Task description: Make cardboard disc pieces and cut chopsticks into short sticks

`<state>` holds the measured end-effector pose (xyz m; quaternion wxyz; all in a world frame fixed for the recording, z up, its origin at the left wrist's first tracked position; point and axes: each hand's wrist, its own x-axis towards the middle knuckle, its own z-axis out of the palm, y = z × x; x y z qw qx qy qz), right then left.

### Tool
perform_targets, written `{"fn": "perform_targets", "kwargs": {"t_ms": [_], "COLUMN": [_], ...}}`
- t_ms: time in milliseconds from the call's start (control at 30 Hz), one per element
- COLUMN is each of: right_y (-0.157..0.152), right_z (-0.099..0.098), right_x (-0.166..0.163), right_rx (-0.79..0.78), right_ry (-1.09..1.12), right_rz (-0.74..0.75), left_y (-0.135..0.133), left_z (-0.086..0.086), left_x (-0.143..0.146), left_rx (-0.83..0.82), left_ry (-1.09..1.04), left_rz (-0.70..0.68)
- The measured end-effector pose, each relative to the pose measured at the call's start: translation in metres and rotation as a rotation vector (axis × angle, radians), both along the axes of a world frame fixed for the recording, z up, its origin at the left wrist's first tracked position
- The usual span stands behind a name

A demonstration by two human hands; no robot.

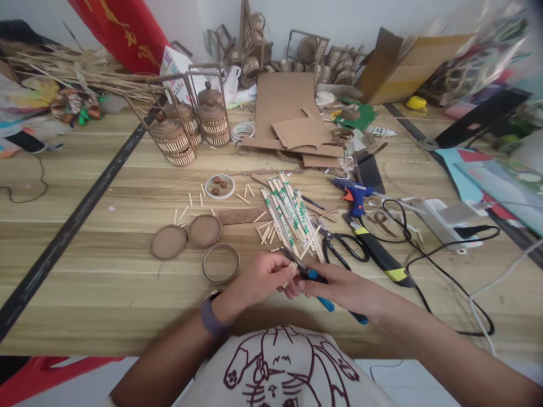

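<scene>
My left hand (265, 277) is closed, pinching a thin pale wooden stick (310, 242) that slants up and to the right. My right hand (339, 284) grips pliers (326, 303) with blue and black handles, whose jaws lie at the stick close to my left fingertips. Just beyond both hands is a pile of chopsticks in green-and-white paper wrappers (286, 212). Short cut stick pieces (266, 233) are scattered beside the pile. To the left lie two round brown discs with ridged rims (168, 242) and an open brown ring (220, 281).
Black scissors (345, 246), a utility knife (384, 257) and a blue glue gun (356, 194) lie right of the pile. Cables run to a white power strip (449, 223). A white ring with brown beads (220, 195), lantern-like baskets (173, 138) and cardboard (284, 93) stand farther back.
</scene>
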<state>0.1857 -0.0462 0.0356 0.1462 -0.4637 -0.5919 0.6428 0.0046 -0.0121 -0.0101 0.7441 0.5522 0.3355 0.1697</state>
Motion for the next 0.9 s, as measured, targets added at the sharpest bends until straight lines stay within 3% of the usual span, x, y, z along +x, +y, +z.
{"fn": "perform_targets", "kwargs": {"t_ms": [667,900], "right_y": [-0.004,-0.010], "right_z": [-0.010,-0.017], "right_x": [-0.004,-0.004], "right_rx": [0.065,0.166], "right_ry": [-0.172,-0.204], "right_rz": [-0.037,-0.083], "left_y": [-0.002,-0.003], "left_z": [-0.004,-0.003], "left_x": [0.001,0.001], "left_rx": [0.048,0.102], "left_ry": [0.035,0.067], "left_rz": [0.001,0.010]}}
